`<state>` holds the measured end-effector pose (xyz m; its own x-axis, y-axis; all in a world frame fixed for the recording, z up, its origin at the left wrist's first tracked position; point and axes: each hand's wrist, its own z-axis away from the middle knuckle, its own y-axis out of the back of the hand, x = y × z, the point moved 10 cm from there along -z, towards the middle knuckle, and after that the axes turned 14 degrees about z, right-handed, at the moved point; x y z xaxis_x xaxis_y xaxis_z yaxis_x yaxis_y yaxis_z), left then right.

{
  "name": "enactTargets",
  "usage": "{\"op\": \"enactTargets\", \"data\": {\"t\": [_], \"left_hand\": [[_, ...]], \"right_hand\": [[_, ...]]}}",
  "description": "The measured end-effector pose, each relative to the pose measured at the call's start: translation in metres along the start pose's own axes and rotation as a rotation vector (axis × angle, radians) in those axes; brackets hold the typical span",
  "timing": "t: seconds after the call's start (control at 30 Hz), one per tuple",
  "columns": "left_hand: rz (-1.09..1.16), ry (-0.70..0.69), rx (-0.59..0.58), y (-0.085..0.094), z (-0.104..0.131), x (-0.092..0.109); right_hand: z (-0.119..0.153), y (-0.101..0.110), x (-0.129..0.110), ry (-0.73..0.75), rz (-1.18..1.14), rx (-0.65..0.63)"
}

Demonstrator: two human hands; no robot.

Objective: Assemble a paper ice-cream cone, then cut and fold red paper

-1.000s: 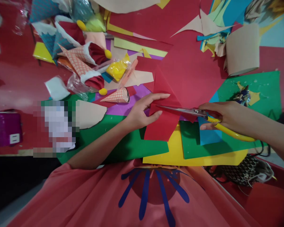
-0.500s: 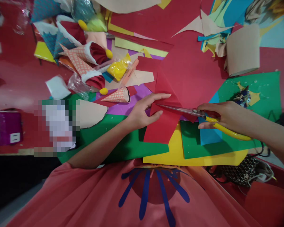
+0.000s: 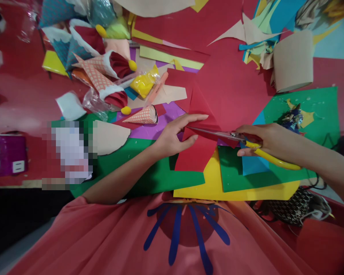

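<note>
We see the right hand hide part of the scissors toward three o'clock; at nine, we cannot make out the pixelated patch, and the left edge crops a purple packet.

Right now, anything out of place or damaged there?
Loose paper scraps lie jumbled against the beige paper roll, and a dark, shiny clump I can't identify sits on the right-hand green sheet. A pixelated patch at left hides detail. No damage stands out on the scissors.
</note>
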<state>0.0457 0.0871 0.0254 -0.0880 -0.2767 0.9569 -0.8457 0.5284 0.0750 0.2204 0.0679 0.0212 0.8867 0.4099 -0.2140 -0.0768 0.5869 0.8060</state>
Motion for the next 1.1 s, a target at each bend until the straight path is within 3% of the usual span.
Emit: {"op": "enactTargets", "data": {"t": [0.23, 0.73, 1.1], "left_hand": [[0.027, -0.047, 0.010, 0.0016, 0.0005, 0.0014], [0.029, -0.039, -0.007, -0.0001, -0.0006, 0.0027], [-0.010, 0.010, -0.033, -0.0031, -0.0009, 0.0013]], "right_hand": [[-0.0011, -0.0012, -0.0028, 0.007, -0.086, -0.020], [-0.0022, 0.0049, -0.0011, 0.045, -0.065, 0.104], [-0.0043, 0.0032, -0.0056, 0.056, -0.067, 0.068]]}}
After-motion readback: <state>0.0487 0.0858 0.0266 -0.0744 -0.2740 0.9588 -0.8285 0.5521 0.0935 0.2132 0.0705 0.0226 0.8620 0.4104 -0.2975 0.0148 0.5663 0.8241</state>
